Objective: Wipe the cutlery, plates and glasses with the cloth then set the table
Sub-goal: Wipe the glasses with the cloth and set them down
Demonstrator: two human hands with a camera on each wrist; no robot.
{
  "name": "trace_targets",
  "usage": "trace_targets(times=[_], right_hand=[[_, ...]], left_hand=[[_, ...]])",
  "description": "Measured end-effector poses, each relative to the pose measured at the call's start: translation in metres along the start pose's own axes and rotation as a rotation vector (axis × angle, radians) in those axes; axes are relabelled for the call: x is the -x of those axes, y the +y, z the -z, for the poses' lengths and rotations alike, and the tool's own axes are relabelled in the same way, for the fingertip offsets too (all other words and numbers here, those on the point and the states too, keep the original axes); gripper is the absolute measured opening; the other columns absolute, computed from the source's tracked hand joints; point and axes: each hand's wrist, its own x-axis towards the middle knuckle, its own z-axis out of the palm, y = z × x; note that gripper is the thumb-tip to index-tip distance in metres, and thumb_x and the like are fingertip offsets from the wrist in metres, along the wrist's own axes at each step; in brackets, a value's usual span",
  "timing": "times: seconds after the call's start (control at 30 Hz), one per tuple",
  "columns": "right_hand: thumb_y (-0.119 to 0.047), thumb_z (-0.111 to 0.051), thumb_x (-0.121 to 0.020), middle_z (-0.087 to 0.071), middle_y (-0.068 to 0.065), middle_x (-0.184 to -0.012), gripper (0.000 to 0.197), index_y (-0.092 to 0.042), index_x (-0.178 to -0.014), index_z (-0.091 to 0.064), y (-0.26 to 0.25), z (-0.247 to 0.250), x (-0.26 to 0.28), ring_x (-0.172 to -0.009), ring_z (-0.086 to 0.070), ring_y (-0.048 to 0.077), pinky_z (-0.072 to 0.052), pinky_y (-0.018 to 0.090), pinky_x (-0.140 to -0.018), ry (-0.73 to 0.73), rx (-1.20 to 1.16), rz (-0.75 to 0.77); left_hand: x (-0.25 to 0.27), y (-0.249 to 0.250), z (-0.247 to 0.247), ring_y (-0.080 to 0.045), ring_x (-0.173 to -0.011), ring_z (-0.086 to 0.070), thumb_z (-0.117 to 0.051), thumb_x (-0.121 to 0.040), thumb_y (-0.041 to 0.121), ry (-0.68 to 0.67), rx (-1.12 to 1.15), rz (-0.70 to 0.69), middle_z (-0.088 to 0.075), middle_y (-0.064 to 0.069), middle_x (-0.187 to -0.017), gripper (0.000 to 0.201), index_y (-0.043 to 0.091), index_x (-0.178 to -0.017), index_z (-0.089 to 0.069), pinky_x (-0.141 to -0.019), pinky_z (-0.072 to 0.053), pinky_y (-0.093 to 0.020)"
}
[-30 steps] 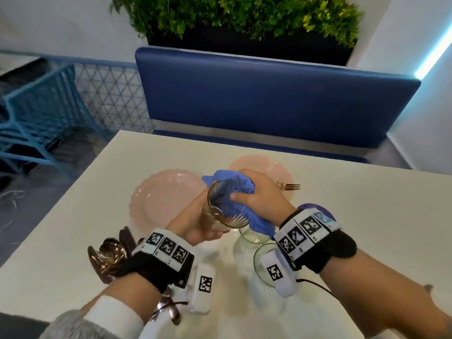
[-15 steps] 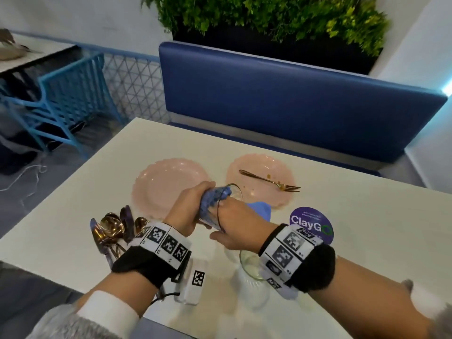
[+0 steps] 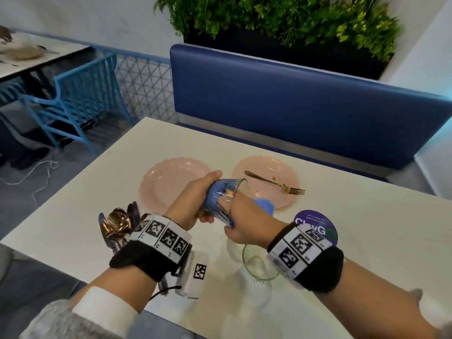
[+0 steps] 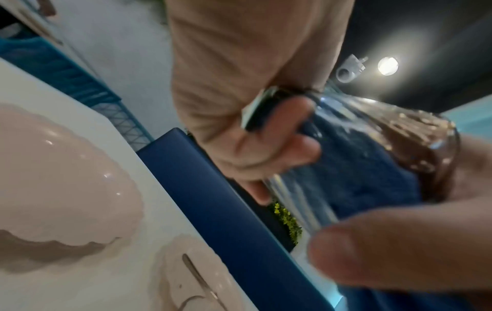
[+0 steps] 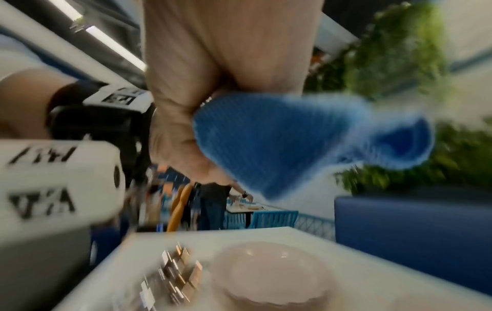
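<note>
My left hand (image 3: 195,201) grips the base of a clear glass (image 3: 226,192) held on its side above the white table (image 3: 367,241). A blue cloth (image 3: 215,194) is stuffed inside the glass, and its tail (image 3: 265,206) hangs out past the rim. My right hand (image 3: 244,223) holds the cloth, fingers reaching into the glass mouth. In the left wrist view my left hand's fingers (image 4: 266,136) curl round the glass (image 4: 415,134) over the cloth (image 4: 372,168). The blurred right wrist view has my right hand (image 5: 213,84) clutching the cloth (image 5: 266,143).
Two pink plates (image 3: 171,182) (image 3: 281,201) lie beyond my hands, the right one with a gold fork (image 3: 274,182). A pile of cutlery (image 3: 117,223) sits left. Another glass (image 3: 259,265) stands under my right wrist. A purple sticker (image 3: 318,223), blue bench (image 3: 293,106).
The glass has tipped from facing me onto its side, mouth to the right. The cloth went from draped over the rim to inside the glass. The fork is now uncovered.
</note>
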Motion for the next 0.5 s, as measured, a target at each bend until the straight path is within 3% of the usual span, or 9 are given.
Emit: trace_targets(times=[0.13, 0.2, 0.3, 0.37, 0.43, 0.5], right_hand=[[0.015, -0.064, -0.068, -0.065, 0.003, -0.093, 0.043, -0.007, -0.104, -0.057, -0.011, 0.006, 0.006, -0.083, -0.064, 0.007, -0.054, 0.020, -0.077, 0.084, -0.903, -0.123], [0.010, -0.063, -0.063, -0.067, 0.001, -0.087, 0.039, -0.011, -0.095, -0.061, -0.010, 0.003, 0.009, -0.078, -0.066, 0.008, -0.055, 0.020, -0.072, 0.186, -1.092, -0.196], [0.005, -0.067, -0.074, -0.065, 0.012, -0.088, 0.025, 0.003, -0.099, -0.064, -0.010, -0.002, 0.012, -0.077, -0.064, 0.018, -0.055, 0.025, -0.070, 0.306, -0.946, -0.241], [0.001, -0.067, -0.080, -0.066, 0.012, -0.099, 0.034, 0.002, -0.113, -0.058, -0.007, 0.001, 0.016, -0.090, -0.065, 0.022, -0.055, 0.032, -0.082, 0.219, -0.844, -0.226], [0.000, -0.068, -0.082, -0.067, 0.008, -0.110, 0.044, -0.002, -0.123, -0.053, -0.007, 0.013, 0.024, -0.100, -0.065, 0.017, -0.053, 0.031, -0.091, 0.072, -0.736, -0.218], [0.000, -0.065, -0.085, -0.069, 0.006, -0.098, 0.031, 0.001, -0.114, -0.055, -0.004, 0.034, 0.030, -0.084, -0.067, 0.002, -0.055, 0.018, -0.079, 0.019, -0.693, -0.211]], left_hand=[[0.001, -0.002, -0.003, -0.016, -0.051, -0.051, -0.061, -0.079, 0.035, 0.076, 0.092, -0.415, -0.054, 0.000, -0.055, 0.025, 0.023, -0.058, -0.057, -0.049, -0.039, -0.023], [0.002, -0.008, -0.008, -0.013, -0.050, -0.049, -0.060, -0.075, 0.038, 0.070, 0.073, -0.476, -0.052, 0.003, -0.055, 0.023, 0.023, -0.059, -0.055, -0.044, -0.039, -0.020], [-0.002, -0.016, -0.010, -0.016, -0.043, -0.046, -0.056, -0.085, 0.033, 0.111, 0.124, -0.334, -0.050, -0.002, -0.054, 0.028, 0.013, -0.065, -0.052, -0.040, -0.034, -0.017], [-0.003, -0.019, -0.011, -0.030, -0.053, -0.054, -0.052, -0.083, 0.044, 0.113, 0.128, -0.186, -0.058, -0.018, -0.067, 0.038, 0.006, -0.079, -0.058, -0.049, -0.041, -0.025], [0.003, -0.017, -0.012, -0.033, -0.060, -0.057, -0.046, -0.081, 0.051, 0.055, 0.102, -0.052, -0.060, -0.023, -0.076, 0.051, 0.003, -0.090, -0.061, -0.054, -0.041, -0.029], [0.012, -0.012, -0.010, -0.023, -0.052, -0.053, -0.035, -0.091, 0.046, -0.114, 0.081, 0.001, -0.060, -0.014, -0.067, 0.047, 0.007, -0.087, -0.061, -0.048, -0.039, -0.022]])
